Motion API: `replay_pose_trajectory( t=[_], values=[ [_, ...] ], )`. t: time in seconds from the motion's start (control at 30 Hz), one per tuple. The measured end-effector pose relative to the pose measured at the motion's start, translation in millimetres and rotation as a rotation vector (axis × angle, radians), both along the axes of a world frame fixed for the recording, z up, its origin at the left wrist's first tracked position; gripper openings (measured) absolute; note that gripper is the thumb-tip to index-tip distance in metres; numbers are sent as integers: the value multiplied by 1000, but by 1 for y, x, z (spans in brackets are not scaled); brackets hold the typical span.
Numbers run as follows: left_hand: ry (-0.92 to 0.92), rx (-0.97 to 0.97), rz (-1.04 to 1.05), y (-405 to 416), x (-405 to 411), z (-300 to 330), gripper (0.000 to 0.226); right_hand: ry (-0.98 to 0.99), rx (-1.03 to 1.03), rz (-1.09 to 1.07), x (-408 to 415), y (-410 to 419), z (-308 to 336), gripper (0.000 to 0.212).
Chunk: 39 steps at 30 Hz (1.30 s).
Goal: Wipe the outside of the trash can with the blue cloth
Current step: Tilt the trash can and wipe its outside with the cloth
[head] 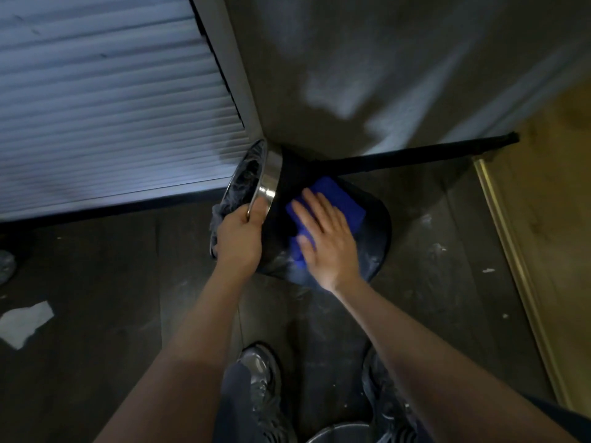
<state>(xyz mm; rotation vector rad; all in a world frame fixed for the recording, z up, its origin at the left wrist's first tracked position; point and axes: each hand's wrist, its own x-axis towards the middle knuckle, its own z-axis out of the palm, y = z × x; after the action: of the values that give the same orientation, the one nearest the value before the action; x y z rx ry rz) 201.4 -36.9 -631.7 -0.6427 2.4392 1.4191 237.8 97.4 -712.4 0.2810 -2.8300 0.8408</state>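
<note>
The left hand's fingers are curled over the chrome rim of the trash can, clenched on it, with the thumb on the outer side of the band. The left hand holds the can tilted, mouth turned to the left and base to the right. The right hand's fingers lie spread and flat, pressing the blue cloth against the dark outer wall of the can; they grip nothing. The right hand covers the cloth's near half, and the far half shows beyond the fingertips. A crumpled liner fills the can's mouth. The can rests on the dark floor in a corner, just beside a slatted shutter on the left and a pale wall behind. Both forearms are bare. Two shoes show below. A scrap of white paper lies on the floor well to the left.
</note>
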Motion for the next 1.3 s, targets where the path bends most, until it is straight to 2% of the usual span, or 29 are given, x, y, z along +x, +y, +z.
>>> replay_pose_trajectory(
  t=[0.07,0.13,0.2,0.3,0.37,0.43,0.57,0.63,0.73,0.83,0.97,1.1,1.2,1.3],
  values=[
    [-11,17,-6,-1,1,0,31,-91,-87,-178,17,31,-20,46],
    [-16,15,-2,1,3,1,32,-218,-305,-484,28,55,-33,42],
    [-8,-5,-3,6,4,2,34,-300,-498,-690,25,64,-38,41],
    [2,-15,9,8,3,5,33,-407,-493,-889,7,54,-27,42],
    [-4,-17,19,7,0,4,39,-382,-350,-867,-9,33,-9,42],
    [-18,-11,44,9,-2,5,44,-279,-274,-678,-26,-4,14,42],
    [-44,103,111,9,-5,4,37,-159,-287,-393,-37,-76,44,47],
    [-53,141,129,6,-4,4,41,-145,-267,-250,-28,-69,38,48],
    [-50,121,108,2,-4,2,48,-62,-56,-28,-1,-26,7,49],
    [-71,126,73,-1,-5,0,48,-149,3,-144,27,19,-22,50],
    [-55,122,74,-1,-5,-3,47,-256,-193,-412,33,48,-33,55],
    [-93,125,118,-6,-1,-6,47,-280,-301,-572,-1,50,-30,48],
    [-93,169,231,-9,0,-7,35,-352,-322,-588,-21,51,-28,47],
    [-105,199,261,-9,-3,-8,32,-325,-287,-574,-7,42,-27,49]
  ],
)
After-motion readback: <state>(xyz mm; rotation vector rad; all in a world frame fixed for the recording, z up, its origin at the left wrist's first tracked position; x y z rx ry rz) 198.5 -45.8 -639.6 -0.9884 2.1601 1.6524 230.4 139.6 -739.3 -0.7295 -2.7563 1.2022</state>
